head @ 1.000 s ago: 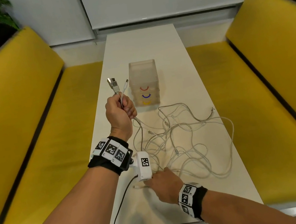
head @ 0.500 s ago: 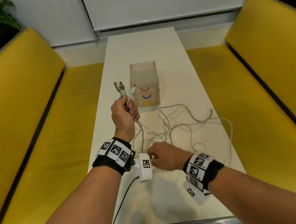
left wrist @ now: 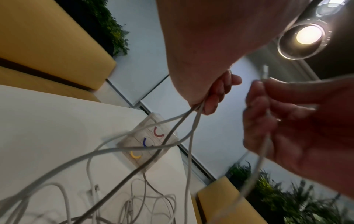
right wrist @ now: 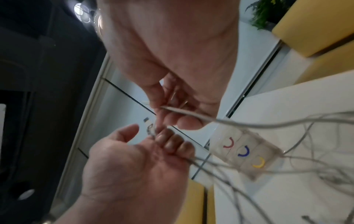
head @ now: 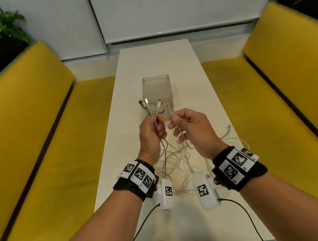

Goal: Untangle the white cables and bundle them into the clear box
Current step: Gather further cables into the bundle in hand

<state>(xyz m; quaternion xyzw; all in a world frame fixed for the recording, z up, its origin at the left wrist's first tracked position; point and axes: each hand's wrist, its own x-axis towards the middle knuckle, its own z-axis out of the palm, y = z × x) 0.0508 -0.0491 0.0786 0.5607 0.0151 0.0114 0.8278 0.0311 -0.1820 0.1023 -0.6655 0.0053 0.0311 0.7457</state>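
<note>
The clear box (head: 156, 88), with red, blue and yellow marks on its near face, stands mid-table. My left hand (head: 157, 125) is raised in front of it and grips several white cable ends (head: 154, 114), their plugs sticking up. Close beside it, my right hand (head: 172, 122) pinches one more cable end (head: 170, 112) between thumb and fingers. The rest of the white cables (head: 178, 160) hang from both hands into a loose tangle on the table. The left wrist view shows cables (left wrist: 184, 128) leaving my left fist. In the right wrist view my fingers pinch a cable (right wrist: 184, 112).
The long white table (head: 156, 58) runs away from me between two yellow benches (head: 32, 140). A loose plug (head: 228, 128) lies near the table's right edge. Black leads trail from the white wrist units (head: 206, 192) toward me.
My right hand left the tangle near the table's front, took a cable end and rose beside my left hand. The left hand shifted slightly right, in front of the box.
</note>
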